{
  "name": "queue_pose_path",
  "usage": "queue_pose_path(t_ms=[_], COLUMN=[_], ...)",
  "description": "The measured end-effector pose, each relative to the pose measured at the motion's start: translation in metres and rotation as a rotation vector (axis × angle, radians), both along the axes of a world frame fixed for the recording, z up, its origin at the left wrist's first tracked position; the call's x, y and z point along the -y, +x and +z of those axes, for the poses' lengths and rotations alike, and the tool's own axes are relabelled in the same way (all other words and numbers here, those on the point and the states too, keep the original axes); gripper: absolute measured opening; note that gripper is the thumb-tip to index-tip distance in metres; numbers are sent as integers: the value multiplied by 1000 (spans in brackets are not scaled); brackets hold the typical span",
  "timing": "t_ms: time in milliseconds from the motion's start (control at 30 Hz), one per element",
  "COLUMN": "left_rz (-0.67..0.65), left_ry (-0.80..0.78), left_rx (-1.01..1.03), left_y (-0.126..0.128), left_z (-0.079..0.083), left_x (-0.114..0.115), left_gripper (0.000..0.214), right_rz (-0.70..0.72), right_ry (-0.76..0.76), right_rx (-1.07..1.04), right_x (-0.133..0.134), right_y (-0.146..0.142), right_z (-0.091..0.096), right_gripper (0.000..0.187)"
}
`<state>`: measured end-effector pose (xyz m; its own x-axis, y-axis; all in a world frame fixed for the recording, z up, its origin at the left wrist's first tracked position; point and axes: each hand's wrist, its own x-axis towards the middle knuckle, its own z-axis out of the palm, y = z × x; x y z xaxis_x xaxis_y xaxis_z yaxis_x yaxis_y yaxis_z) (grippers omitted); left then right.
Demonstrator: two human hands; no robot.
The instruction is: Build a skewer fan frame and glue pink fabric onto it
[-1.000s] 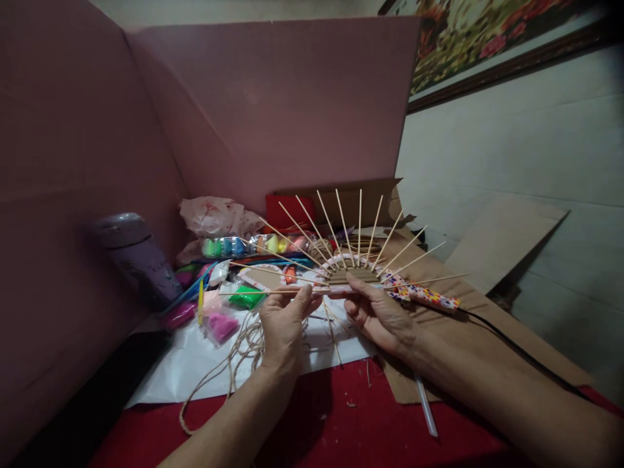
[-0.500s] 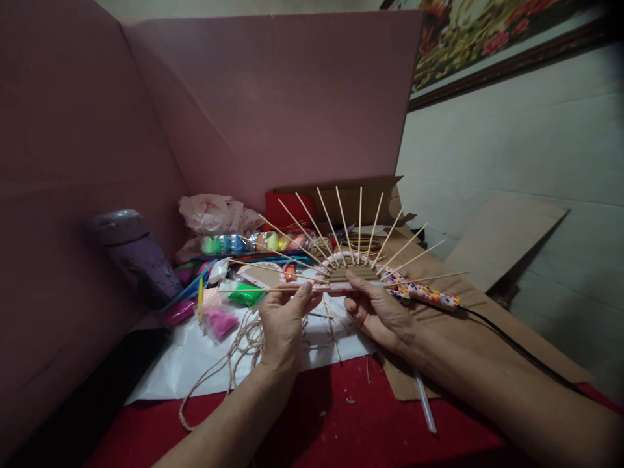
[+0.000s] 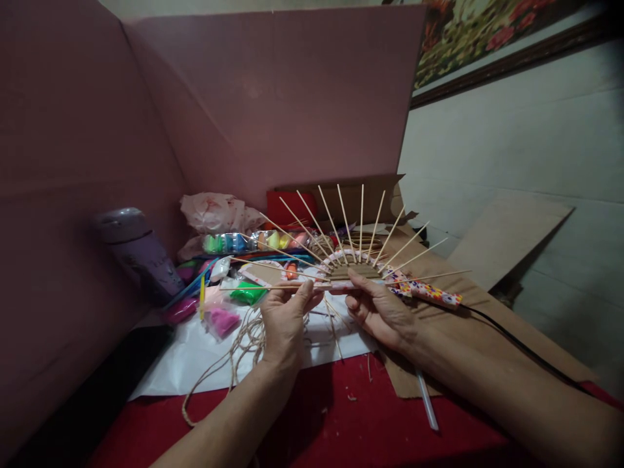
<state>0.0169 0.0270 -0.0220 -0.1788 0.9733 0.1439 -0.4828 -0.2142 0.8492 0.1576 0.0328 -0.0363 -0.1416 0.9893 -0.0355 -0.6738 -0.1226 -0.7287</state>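
A half-round cardboard piece (image 3: pixel 355 272) with several thin wooden skewers fanning out of its curved edge is held up over the table. My left hand (image 3: pixel 285 322) pinches its left end at the lowest skewer. My right hand (image 3: pixel 380 312) grips the flat bottom edge from below, thumb on the cardboard. Jute twine (image 3: pixel 234 351) lies in loops on white paper under my left hand and trails onto the red cloth.
A glue gun with a flowered handle (image 3: pixel 431 294) and black cord lies on brown cardboard (image 3: pixel 487 325) at right. Coloured clay packs (image 3: pixel 244 244), a purple bottle (image 3: pixel 139 257), a plastic bag and a glue stick (image 3: pixel 426 406) lie around. Pink boards wall off the back and left.
The skewer fan and both hands have barely shifted; the view has moved slightly. Both grips are unchanged.
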Motion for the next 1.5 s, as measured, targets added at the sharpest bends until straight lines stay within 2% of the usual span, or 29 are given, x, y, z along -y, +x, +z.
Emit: queue_pose_path(t_ms=[600,1033,1500], left_rz=[-2,-14,-8], left_ry=[-1,14,14], left_rx=[13,-8,6], left_y=[1,0,0], left_z=[1,-1,-1], left_x=[1,0,-1], left_gripper=[18,17,19], right_rz=[-24,18,3], right_ry=[-27,25,15], right_rx=[-3,-2,12], right_x=[1,-1,1], right_y=[-1,1,0], right_z=[2,-1,1], right_gripper=[15,15,17])
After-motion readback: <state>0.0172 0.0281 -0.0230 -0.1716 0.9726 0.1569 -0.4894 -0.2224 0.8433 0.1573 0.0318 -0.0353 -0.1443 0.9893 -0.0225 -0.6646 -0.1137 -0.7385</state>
